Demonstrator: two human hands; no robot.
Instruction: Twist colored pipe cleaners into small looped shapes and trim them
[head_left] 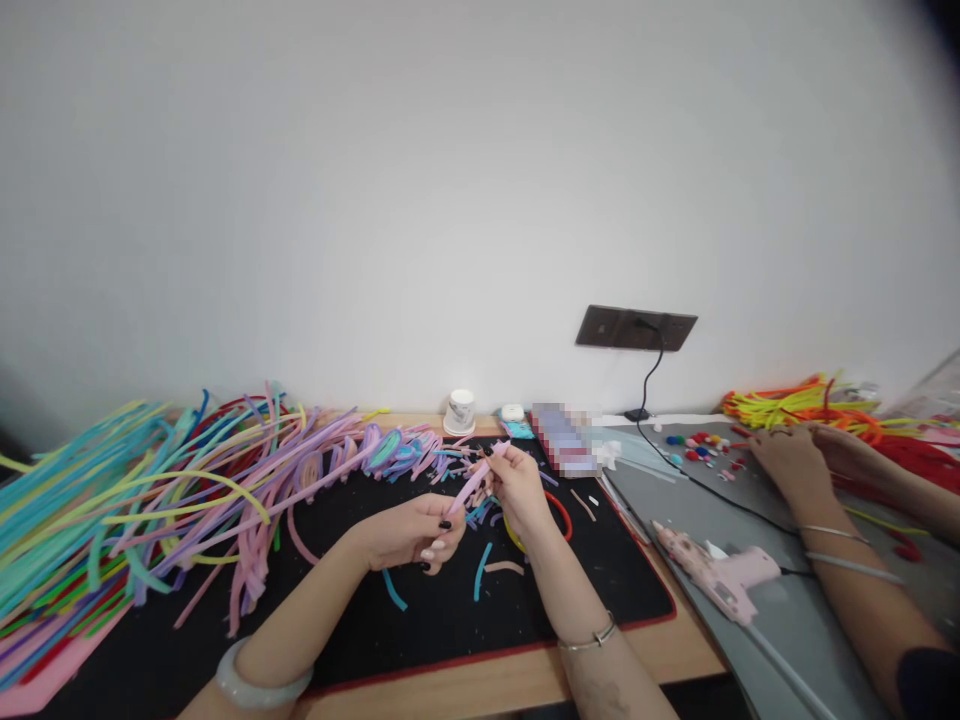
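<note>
Between my two hands a short pink pipe cleaner (471, 486) is stretched at a slant above the black mat (592, 590). My left hand (412, 530) grips its lower end between thumb and fingers. At the upper end, my right hand (517, 482) pinches it with fingers and thumb. Cut pipe-cleaner bits lie scattered behind and below the hands, among them a blue piece (482, 572) and a beige piece (504, 567). Partly hidden behind my right wrist is a red and yellow ring (561, 518).
Piles of pastel pipe cleaners (180, 480) cover the left side. A paper cup (459, 412) and a phone-like object (562, 440) stand at the back. On the right are a pink glue gun (712, 575), its cord, pom-poms (699, 447) and a co-worker's hands (795, 465).
</note>
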